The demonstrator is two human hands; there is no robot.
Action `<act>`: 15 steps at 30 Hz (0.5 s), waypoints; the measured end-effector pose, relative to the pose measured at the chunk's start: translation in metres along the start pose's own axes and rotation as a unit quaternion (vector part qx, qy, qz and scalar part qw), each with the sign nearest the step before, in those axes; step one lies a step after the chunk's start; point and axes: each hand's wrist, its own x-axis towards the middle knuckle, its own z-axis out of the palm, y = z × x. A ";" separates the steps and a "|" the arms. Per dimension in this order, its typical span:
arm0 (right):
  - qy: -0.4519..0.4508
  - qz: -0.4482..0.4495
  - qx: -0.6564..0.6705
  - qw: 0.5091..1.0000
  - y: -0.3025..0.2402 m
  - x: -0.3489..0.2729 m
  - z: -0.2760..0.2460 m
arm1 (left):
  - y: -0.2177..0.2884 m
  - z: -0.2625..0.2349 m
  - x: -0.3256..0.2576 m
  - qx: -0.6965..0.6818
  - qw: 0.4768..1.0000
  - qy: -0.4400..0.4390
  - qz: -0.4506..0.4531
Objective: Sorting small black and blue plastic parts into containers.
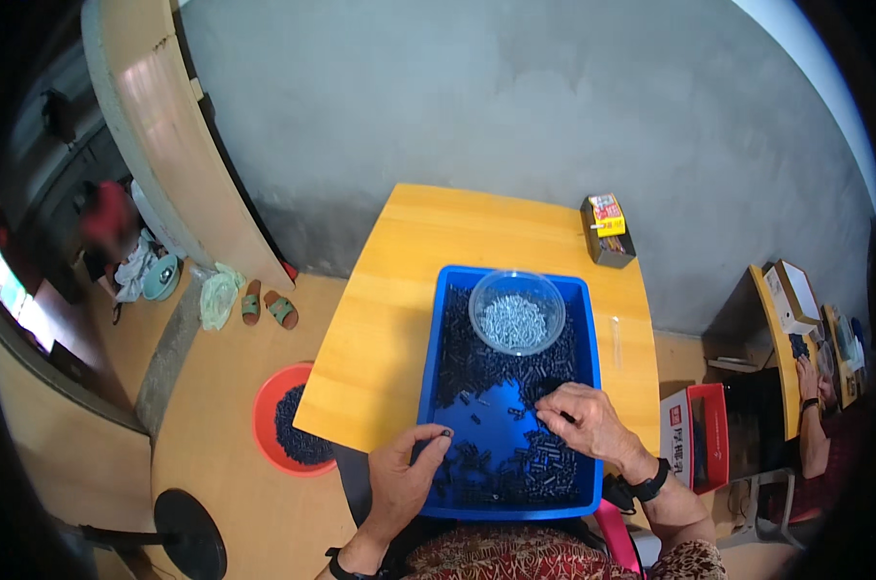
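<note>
A blue tray (593,338) sits on the table, holding many small black cylindrical parts (551,474). At its far end, a clear round tub (557,335) filled with small silver metal pins (515,322) rests on the black parts. My left hand (402,483) is at the tray's near left edge, thumb and forefinger pinching a small black part (446,433). Over the right side of the tray, my right hand (597,425) is closed, its fingertips pinched together. A dark bit shows by those fingers, too small to make out. Between my hands, several black parts lie scattered on the blue bottom.
The yellow wooden table (360,338) extends beyond the tray. A dark box (612,257) with a yellow packet stands at its far right. On the floor at left are a red basin (266,440) of black parts and sandals (281,310). Another person (815,449) sits at right.
</note>
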 end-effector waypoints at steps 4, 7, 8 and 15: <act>-0.012 0.008 -0.009 1.000 -0.003 0.005 -0.003 | 0.008 -0.001 0.002 0.000 1.000 -0.001 -0.025; -0.003 -0.005 -0.006 1.000 0.000 0.008 0.001 | 0.003 -0.002 0.005 -0.016 1.000 -0.001 -0.009; 0.000 -0.019 -0.004 1.000 0.001 0.008 0.002 | 0.001 -0.002 0.005 -0.011 1.000 0.005 0.010; -0.047 -0.055 -0.045 0.996 0.003 0.016 -0.008 | 0.004 -0.002 0.003 -0.014 1.000 0.001 0.009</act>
